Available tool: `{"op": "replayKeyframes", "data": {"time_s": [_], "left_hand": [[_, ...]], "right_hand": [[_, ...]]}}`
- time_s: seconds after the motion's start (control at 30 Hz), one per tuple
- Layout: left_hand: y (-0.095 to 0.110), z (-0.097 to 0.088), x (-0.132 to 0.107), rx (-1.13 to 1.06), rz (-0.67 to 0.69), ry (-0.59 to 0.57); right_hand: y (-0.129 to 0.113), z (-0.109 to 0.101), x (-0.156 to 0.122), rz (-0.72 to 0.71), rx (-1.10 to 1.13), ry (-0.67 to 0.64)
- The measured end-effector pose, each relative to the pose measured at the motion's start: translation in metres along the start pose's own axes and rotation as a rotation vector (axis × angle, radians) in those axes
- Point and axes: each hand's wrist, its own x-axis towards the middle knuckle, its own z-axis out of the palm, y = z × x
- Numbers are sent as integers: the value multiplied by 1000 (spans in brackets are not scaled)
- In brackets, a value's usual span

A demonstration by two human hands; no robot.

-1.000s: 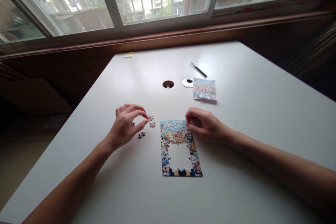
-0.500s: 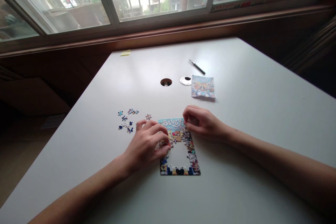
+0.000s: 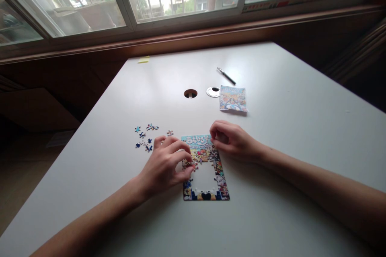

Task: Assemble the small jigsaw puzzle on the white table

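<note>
A small colourful jigsaw puzzle [image 3: 221, 186] lies on the white table [image 3: 286, 100] with a hole in its middle where bare table shows. My left hand [image 3: 167, 164] rests on the puzzle's left edge, fingers curled and pinching a puzzle piece [image 3: 193, 165] against the inner left border. My right hand [image 3: 230, 138] is curled loosely at the puzzle's top right corner, fingertips touching its edge. Several loose puzzle pieces [image 3: 144, 138] lie scattered just left of my left hand.
Farther back on the table lie a printed picture card [image 3: 233, 98], a pen [image 3: 226, 76], a round silver cap [image 3: 213, 92] beside a cable hole [image 3: 190, 93], and a yellow sticky note [image 3: 144, 60]. A window runs along the far wall.
My left hand left the loose pieces with one piece and moved right to the puzzle's left inner edge. My right hand stayed at the top right corner.
</note>
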Motion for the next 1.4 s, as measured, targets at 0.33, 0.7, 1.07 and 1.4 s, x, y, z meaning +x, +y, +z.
{"op": "replayKeyframes", "data": {"time_s": [0.33, 0.7, 1.07, 1.4], "left_hand": [[2, 0, 0, -5, -13, -31], [2, 2, -1, -1, 52, 5], [-2, -2, -3, 24, 153, -79], [-2, -5, -7, 77, 213, -148]], "right_hand": [[-1, 0, 0, -3, -2, 4], [-1, -1, 0, -1, 9, -1], [-2, -1, 0, -2, -4, -9], [-2, -1, 0, -21, -19, -16]]}}
